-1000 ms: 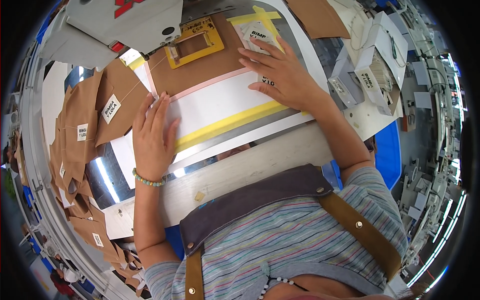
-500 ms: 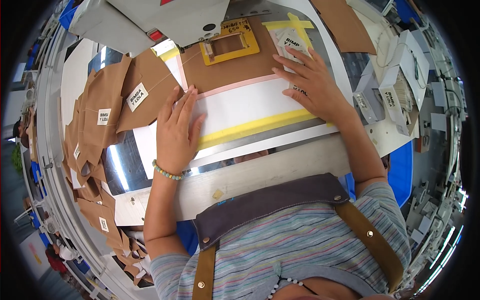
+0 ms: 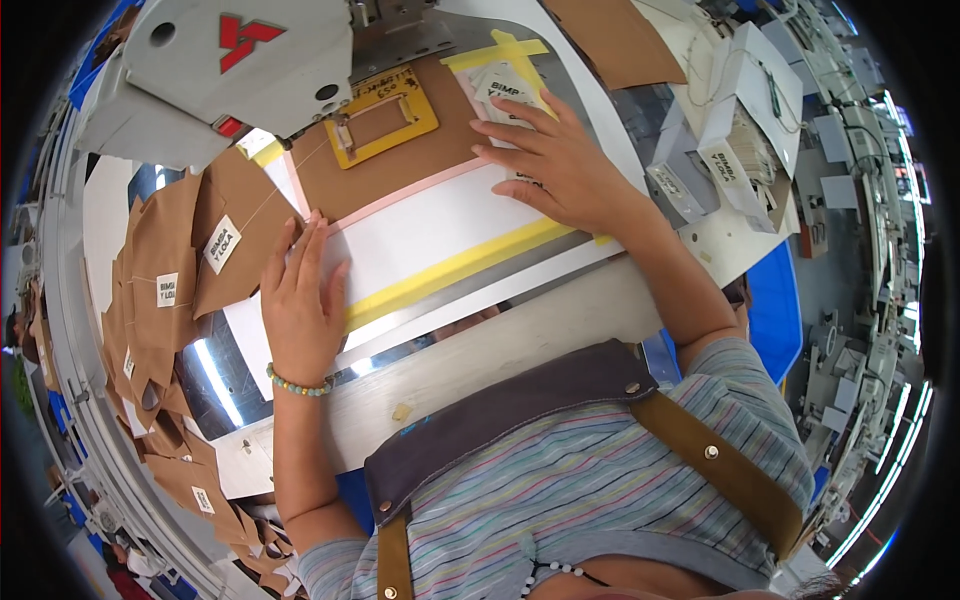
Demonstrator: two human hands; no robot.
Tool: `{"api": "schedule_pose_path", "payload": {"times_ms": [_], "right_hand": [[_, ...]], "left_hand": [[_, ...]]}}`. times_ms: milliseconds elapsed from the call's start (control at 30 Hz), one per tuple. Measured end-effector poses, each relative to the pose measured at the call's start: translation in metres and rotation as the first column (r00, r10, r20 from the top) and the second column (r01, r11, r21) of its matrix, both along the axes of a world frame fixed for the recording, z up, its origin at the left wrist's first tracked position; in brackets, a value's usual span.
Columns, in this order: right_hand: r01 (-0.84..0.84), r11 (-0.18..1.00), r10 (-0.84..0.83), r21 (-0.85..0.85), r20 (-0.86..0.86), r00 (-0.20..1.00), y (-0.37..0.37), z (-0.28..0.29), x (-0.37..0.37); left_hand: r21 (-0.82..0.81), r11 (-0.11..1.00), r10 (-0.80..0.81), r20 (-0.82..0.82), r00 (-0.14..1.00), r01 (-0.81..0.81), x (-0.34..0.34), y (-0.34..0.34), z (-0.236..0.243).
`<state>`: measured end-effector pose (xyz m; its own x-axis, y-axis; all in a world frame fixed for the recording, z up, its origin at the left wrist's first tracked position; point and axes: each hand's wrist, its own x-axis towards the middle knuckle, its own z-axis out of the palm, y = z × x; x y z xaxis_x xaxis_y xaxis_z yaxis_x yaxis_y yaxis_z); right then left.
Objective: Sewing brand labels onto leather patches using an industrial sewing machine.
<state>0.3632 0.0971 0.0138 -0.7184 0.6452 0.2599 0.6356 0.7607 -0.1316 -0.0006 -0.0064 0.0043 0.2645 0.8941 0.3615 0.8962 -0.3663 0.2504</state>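
Observation:
A flat brown panel (image 3: 400,180) lies beneath the sewing machine head (image 3: 250,75), with a yellow clamp frame (image 3: 425,122) over its upper part. My left hand (image 3: 303,310) rests with outstretched fingers at the panel's near left corner, where a pink strip (image 3: 400,198) borders a white template sheet (image 3: 430,235). At the panel's right side, my right hand (image 3: 565,170) is spread, its fingertips by the panel's edge and over white printed labels (image 3: 500,88). Part of those labels is hidden under the fingers. Neither hand grips anything. Yellow tape (image 3: 470,262) runs along the sheet's near side.
Brown pieces with white labels (image 3: 150,265) are heaped at the left, threads trailing from them. Another brown piece (image 3: 620,45) lies at the far right. White boxes (image 3: 735,150) of labels stand on the table's right, above a blue bin (image 3: 770,310).
The whole view has shifted and tilted, so the table and machine appear farther left. Both hands keep about the same places on the panel and labels.

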Motion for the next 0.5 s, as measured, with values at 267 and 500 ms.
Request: {"api": "schedule_pose_path", "payload": {"times_ms": [267, 500], "right_hand": [[0.252, 0.961, -0.201, 0.115, -0.338, 0.920, 0.028, 0.054, 0.039], [0.303, 0.939, -0.315, -0.160, -0.056, 0.947, 0.020, 0.042, 0.029]], "left_hand": [[-0.008, 1.000, 0.002, -0.019, 1.000, -0.002, 0.000, -0.002, -0.001], [0.034, 0.999, -0.008, 0.052, 0.999, 0.007, -0.004, -0.003, 0.001]]}}
